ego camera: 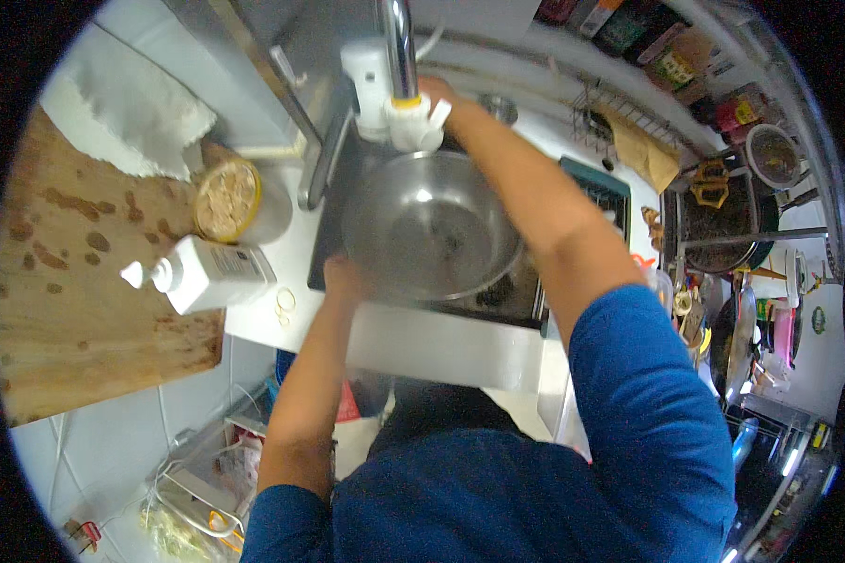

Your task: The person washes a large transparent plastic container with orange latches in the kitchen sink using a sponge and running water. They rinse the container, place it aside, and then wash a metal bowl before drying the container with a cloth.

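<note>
A round stainless steel basin (433, 225) sits in the dark sink (332, 211), beneath the tap. No food shows inside it. My left hand (348, 278) is at the basin's near left side and appears to grip its edge; motion blurs the fingers. Reaching across the basin's right side, my right arm ends behind the tap. My right hand (436, 93) is mostly hidden there, so what its fingers touch cannot be seen. A white tap filter (412, 123) with a small lever is fitted to the chrome spout (399, 49).
Left of the sink are a white pump bottle (215, 274), a yellow-rimmed jar (229, 200), rubber bands (284, 306) and a stained wooden board (113, 295). A metal bar (271, 77) slants beside the tap. A wire rack (627, 127) stands to the right.
</note>
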Demonstrator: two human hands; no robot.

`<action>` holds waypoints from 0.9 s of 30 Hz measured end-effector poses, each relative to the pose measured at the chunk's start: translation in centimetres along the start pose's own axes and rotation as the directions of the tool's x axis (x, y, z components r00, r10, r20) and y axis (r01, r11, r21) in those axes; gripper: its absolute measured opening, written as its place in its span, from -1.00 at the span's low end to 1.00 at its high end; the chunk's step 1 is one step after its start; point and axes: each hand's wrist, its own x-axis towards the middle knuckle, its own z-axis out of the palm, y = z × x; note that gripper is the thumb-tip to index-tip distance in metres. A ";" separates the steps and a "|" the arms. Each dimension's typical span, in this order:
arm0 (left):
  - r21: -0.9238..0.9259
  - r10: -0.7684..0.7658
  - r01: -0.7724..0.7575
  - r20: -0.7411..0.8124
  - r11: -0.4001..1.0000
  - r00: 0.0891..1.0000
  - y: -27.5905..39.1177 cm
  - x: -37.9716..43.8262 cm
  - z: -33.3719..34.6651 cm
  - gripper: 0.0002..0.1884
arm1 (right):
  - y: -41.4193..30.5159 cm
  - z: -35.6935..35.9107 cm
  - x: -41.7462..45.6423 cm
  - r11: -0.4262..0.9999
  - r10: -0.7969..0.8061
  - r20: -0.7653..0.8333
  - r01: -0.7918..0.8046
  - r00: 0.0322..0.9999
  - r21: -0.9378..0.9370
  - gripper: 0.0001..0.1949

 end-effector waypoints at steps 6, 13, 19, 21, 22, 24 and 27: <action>-0.462 -0.413 0.366 -0.001 0.808 0.911 3.3 1.2 -2.9 -0.82 | 5.6 0.8 3.0 0.938 -0.343 0.198 0.323 0.918 0.128 -0.64; -0.493 -0.509 0.411 -0.077 0.766 0.857 5.5 1.8 -3.1 -0.78 | 4.3 0.8 1.8 0.900 -0.383 0.160 0.407 0.910 -0.157 -0.65; -0.618 -0.640 0.663 0.315 0.421 0.701 4.9 1.2 -2.9 -0.76 | -0.3 0.4 -0.4 0.706 -0.284 0.163 0.321 0.945 -0.632 -0.68; -0.574 -0.622 0.758 0.480 0.310 0.618 3.0 1.4 -2.4 -0.72 | -0.1 0.3 -0.5 0.753 -0.246 0.164 0.295 0.955 -0.588 -0.69; -0.544 -0.605 0.800 0.556 0.254 0.570 2.3 1.5 -2.2 -0.69 | -0.2 0.2 -0.5 0.774 -0.229 0.168 0.284 0.959 -0.566 -0.69; -0.601 -0.543 0.757 0.559 0.255 0.627 3.3 1.3 -1.6 -0.86 | -0.3 -0.2 -0.9 0.788 -0.248 0.175 0.303 0.953 -0.536 -0.69; -0.628 -0.444 0.692 0.537 0.357 0.717 3.3 1.8 0.1 -0.87 | -1.1 -0.9 -1.7 0.813 -0.275 0.162 0.319 0.948 -0.487 -0.70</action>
